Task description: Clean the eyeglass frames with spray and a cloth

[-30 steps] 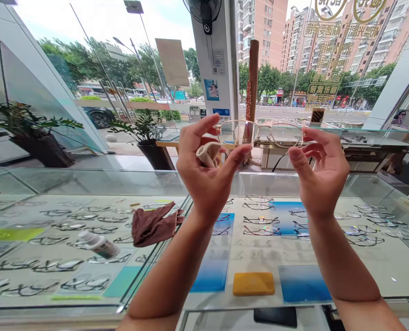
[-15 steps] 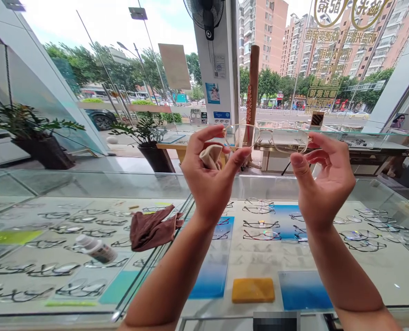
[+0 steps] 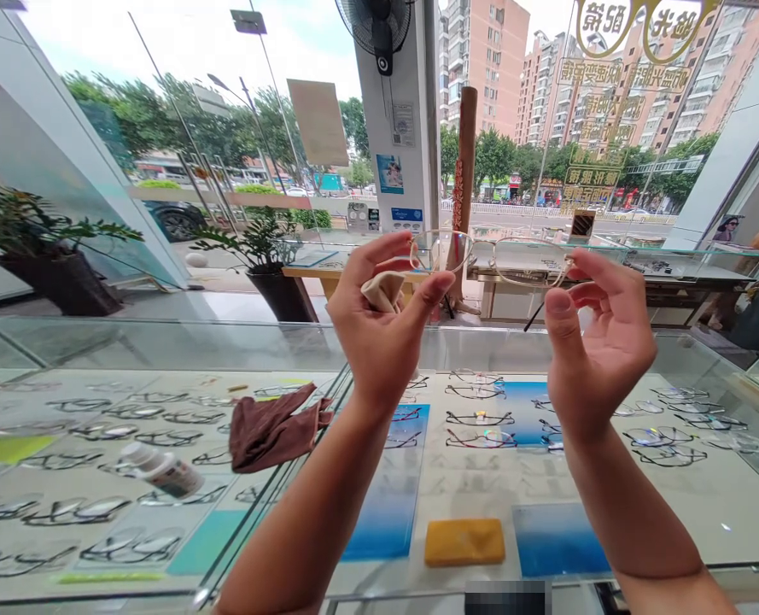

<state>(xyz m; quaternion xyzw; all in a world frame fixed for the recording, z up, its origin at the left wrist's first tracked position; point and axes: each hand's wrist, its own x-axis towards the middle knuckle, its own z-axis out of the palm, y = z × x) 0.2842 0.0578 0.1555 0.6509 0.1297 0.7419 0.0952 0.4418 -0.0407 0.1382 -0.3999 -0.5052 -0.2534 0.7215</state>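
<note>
A pair of thin-rimmed eyeglasses (image 3: 483,247) is held up in front of me, above the glass counter. My left hand (image 3: 384,316) pinches its left end between thumb and fingers. Tucked into that same palm is a folded beige cloth (image 3: 382,291). At the other end, my right hand (image 3: 600,333) has its fingertips at the frame's right side, with the thumb a little below the rim. Both lenses look clear, and the street shows through them.
Rows of eyeglasses (image 3: 481,437) lie inside the glass display case (image 3: 533,342). On its top are a brown cloth (image 3: 270,427), a white bottle (image 3: 161,469) lying tilted, and a yellow case (image 3: 464,541). Potted plants (image 3: 277,282) and a wooden post (image 3: 466,171) stand beyond.
The view has shifted slightly, so the surroundings sit a little further left. Both hands still hold the eyeglasses up, tilted slightly differently.
</note>
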